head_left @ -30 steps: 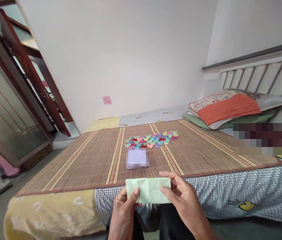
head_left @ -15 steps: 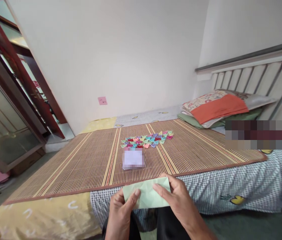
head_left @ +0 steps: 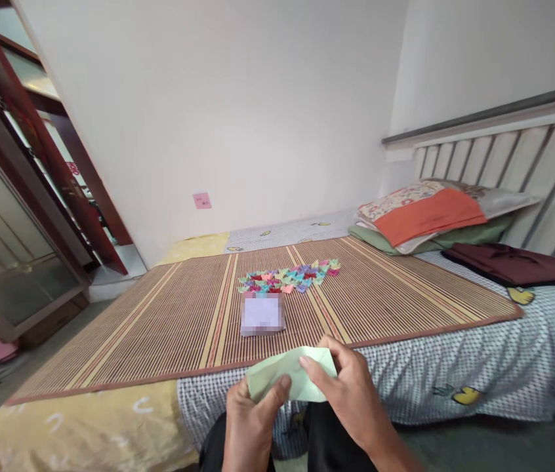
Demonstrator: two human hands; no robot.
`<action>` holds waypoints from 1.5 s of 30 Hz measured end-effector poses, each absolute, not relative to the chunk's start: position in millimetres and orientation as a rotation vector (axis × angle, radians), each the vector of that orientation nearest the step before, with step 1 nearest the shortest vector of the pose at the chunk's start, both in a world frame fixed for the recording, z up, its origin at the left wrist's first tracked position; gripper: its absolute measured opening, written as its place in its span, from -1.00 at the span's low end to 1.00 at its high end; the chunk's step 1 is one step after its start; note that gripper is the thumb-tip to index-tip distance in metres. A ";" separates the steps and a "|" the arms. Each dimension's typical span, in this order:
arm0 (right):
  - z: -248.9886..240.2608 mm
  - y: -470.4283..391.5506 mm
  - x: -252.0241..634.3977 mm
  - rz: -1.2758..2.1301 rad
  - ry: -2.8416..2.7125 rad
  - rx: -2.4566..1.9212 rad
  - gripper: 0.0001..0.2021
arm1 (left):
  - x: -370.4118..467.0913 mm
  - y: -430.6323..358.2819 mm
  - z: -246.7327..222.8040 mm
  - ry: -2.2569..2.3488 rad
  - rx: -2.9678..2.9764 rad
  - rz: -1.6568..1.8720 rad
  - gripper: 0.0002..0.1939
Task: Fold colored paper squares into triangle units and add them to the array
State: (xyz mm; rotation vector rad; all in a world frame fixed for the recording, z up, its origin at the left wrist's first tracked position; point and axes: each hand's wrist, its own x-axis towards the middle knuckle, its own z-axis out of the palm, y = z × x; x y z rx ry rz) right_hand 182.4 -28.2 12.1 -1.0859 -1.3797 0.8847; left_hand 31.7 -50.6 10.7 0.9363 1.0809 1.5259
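A pale green sheet of paper [head_left: 293, 375], folded into an oblong and creased, is stretched between my two hands above my lap. My left hand [head_left: 256, 408] pinches its left end, thumb on the near face and fingers behind. At the right end my right hand [head_left: 349, 387] grips it the same way, thumb pressed near the middle of the paper. The paper bows between the thumbs. Beyond it on the bamboo mat [head_left: 169, 328] sits a blurred whitish stack [head_left: 262, 314]. Just behind that stack stand several small folded paper pieces [head_left: 287, 276] in many colours.
The mat covers a bed with a checked sheet [head_left: 454, 367] and a yellow sheet part [head_left: 95, 426] at the front. Pillows [head_left: 425, 213] and a dark red folded cloth [head_left: 518, 262] lie by the headboard [head_left: 494, 157]. A door [head_left: 16, 249] stands at the left.
My left hand has shifted right and its thumb has moved inward. The paper, nearly flat before, now bends between my hands. My right hand stays almost in place.
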 end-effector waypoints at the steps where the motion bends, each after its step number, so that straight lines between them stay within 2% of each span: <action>1: 13.2 -27.7 184.0 0.907 -1.368 -1.083 -0.62 | 30.9 -50.6 12.8 1.065 0.953 1.501 -0.66; 8: 18.5 -27.4 194.4 1.282 -1.311 -0.868 -0.68 | 28.8 -50.1 21.5 0.900 0.918 1.332 -0.60; 18: 5.5 -24.3 202.1 0.955 -1.258 -0.993 -0.59 | 31.3 -42.2 10.0 0.831 0.773 1.537 -0.66; 22: 8.7 -27.2 192.8 0.984 -1.154 -0.979 -0.59 | 49.3 -41.9 -3.9 0.810 0.749 1.568 -0.53; 30: 7.1 -30.4 181.4 1.060 -1.019 -0.957 -0.58 | 50.7 -41.8 -12.0 0.895 0.705 1.749 -0.67; 35: 2.2 -30.2 179.6 1.153 -1.061 -0.925 -0.58 | 44.2 -41.0 -10.1 0.923 0.752 1.715 -0.65; 39: 1.2 -30.4 176.5 1.193 -1.063 -0.930 -0.56 | 43.6 -39.3 -8.9 0.981 0.765 1.662 -0.53; 42: 0.1 -30.5 174.4 1.165 -1.081 -0.944 -0.56 | 42.4 -39.0 -7.9 1.029 0.793 1.665 -0.50; 45: -2.0 -30.9 171.8 0.994 -1.135 -1.003 -0.57 | 42.0 -40.6 -5.2 1.105 0.874 1.697 -0.50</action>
